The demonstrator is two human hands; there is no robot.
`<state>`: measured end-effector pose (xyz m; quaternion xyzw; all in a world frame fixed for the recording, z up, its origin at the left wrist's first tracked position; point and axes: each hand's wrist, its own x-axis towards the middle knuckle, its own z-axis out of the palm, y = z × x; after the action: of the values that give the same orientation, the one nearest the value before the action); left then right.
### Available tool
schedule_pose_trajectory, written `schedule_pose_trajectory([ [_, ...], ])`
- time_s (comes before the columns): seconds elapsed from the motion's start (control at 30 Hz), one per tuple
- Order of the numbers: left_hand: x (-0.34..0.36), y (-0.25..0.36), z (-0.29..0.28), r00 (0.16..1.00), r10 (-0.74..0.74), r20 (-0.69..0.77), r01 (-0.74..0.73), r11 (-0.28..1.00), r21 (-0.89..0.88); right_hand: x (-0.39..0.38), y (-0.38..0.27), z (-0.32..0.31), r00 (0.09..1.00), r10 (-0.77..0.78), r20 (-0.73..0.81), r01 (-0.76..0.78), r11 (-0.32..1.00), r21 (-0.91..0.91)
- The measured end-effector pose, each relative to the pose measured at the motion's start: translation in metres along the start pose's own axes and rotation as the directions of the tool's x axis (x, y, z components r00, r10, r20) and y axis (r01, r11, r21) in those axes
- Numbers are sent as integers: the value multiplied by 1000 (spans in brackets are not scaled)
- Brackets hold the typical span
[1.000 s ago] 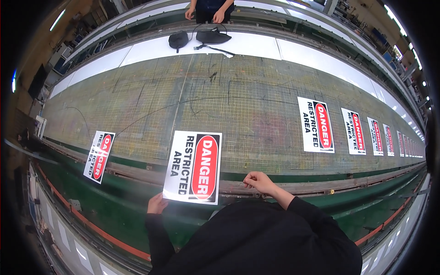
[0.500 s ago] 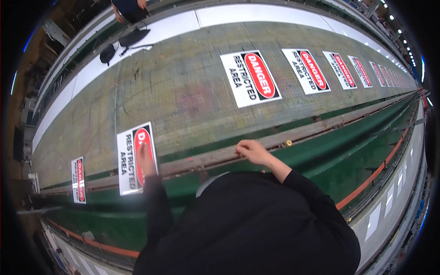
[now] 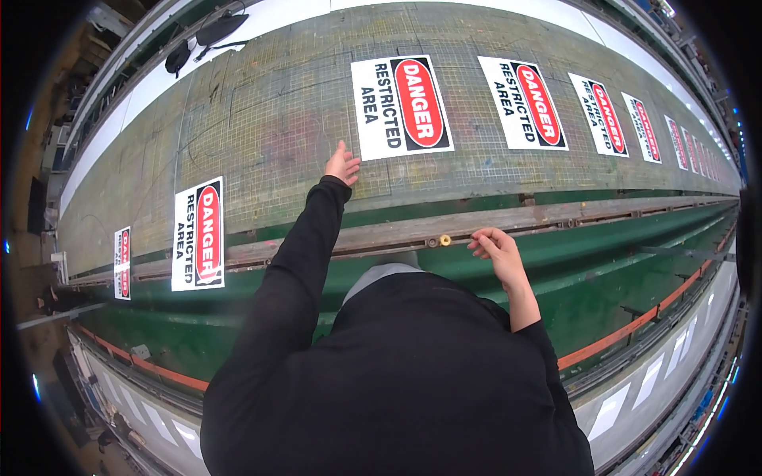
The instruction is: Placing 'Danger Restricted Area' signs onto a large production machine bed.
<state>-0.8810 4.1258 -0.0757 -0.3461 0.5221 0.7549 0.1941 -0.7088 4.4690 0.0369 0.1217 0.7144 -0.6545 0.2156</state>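
My left hand reaches out over the long table with its fingers stretched and nothing in them. Its fingertips are beside the left edge of a white sign with a red oval and black lettering; I cannot tell if they touch it. Lower down, my right hand hovers in front of the table's front rail, its fingers loosely bent and no object visible in them. On my left, a sign of the same kind lies partly past the table's front edge.
More such signs run in a row toward the far right, and a smaller-looking one is at far left. A brass-coloured fitting sits on the front rail. Black bag-like items rest at the back left.
My left hand has moved from the left sign up and right toward the nearest sign of the row. My right hand has shifted right. The view has turned, and a person at the back has left it.
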Motion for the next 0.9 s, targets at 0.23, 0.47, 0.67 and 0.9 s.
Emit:
schedule_pose_trajectory([
  [0.23, 6, 12, 3, 998, -52, -26, 57, 979, 196, 46, -28, -33, 999, 12, -34, -12, 1000, 28],
  [0.47, 25, 15, 13, 957, -279, 81, 270, 957, 111, 114, -43, -36, 999, 50, -11, -50, 998, 41],
  [0.67, 33, 9, 11, 927, 272, -257, -149, 898, 415, 166, -58, -24, 996, 41, 75, -36, 997, -68],
  [0.9, 14, 7, -2, 512, 669, 540, -572, -203, 794, 222, -8, -37, 986, -168, 7, 146, 833, -533],
])
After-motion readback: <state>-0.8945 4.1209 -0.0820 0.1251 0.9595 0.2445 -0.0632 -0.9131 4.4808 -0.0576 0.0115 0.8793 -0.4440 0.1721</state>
